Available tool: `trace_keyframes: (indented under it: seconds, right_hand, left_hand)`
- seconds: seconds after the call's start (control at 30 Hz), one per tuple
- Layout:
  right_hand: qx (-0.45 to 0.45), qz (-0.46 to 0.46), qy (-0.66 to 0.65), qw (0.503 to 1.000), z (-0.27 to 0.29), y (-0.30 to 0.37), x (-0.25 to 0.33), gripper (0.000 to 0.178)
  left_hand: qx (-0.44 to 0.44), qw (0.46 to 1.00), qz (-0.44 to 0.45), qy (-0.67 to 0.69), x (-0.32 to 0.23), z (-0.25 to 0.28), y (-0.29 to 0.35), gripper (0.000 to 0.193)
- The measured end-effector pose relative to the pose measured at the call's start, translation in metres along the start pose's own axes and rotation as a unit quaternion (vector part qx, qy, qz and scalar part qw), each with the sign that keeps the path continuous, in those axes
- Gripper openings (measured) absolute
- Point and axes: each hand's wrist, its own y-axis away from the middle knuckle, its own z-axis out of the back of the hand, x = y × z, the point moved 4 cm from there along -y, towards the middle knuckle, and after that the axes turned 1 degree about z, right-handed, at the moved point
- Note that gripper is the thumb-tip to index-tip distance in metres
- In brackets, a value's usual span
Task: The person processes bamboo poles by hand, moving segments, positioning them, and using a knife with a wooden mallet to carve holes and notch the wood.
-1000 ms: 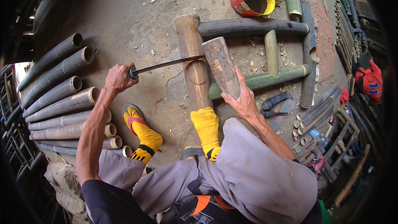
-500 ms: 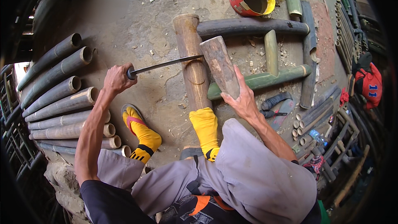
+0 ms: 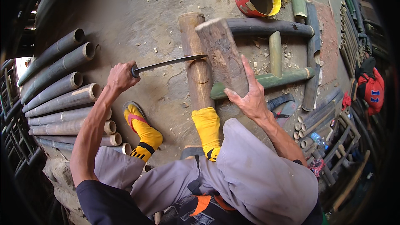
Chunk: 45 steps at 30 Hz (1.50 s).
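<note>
My left hand [image 3: 121, 77] is closed around the dark handle of a long knife [image 3: 166, 63]. The blade's far end lies across a brown bamboo pole [image 3: 196, 68], at a cut in its upper part. My right hand [image 3: 251, 96] grips the lower end of a thick wooden block [image 3: 223, 54] between thumb and fingers. The block is held tilted, just right of the blade's tip, and hides part of the pole's right edge. My foot in a yellow sock [image 3: 206, 126] presses on the pole's near end.
Bamboo poles [image 3: 62, 93] lie in a row at left. Right of the pole sits a frame of dark and green bamboo [image 3: 266, 80], with a red-and-yellow bucket [image 3: 275, 1] behind it. A sandal [image 3: 286, 111], short bamboo pieces [image 3: 310, 125] and a red cloth item [image 3: 371, 89] lie farther right.
The wooden block has risen toward me, looks larger, and is farther up in the picture with my right hand. The knife still rests on the bamboo pole. The whole view has shifted slightly.
</note>
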Motion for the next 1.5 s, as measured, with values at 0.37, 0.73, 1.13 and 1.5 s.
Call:
trace_keyframes:
  seconds: [0.37,0.73,1.13,1.5]
  right_hand:
    - [0.109,0.047,0.052,0.992,0.021,-0.086,0.053,0.090]
    - [0.234,-0.035,0.076,0.969,0.002,-0.094,0.022,0.087]
    - [0.285,-0.086,0.071,0.952,-0.017,-0.097,0.006,0.088]
    - [-0.120,0.185,-0.073,0.973,-0.006,-0.110,0.055,0.092]
  left_hand:
    - [0.028,1.000,0.000,0.005,0.001,0.005,-0.010,0.018]
    - [0.065,0.998,-0.027,0.006,0.000,0.004,-0.022,0.016]
    - [0.083,0.996,-0.023,0.003,0.000,0.003,-0.029,0.017]
    - [0.095,0.995,-0.026,0.019,0.003,-0.002,-0.024,0.020]
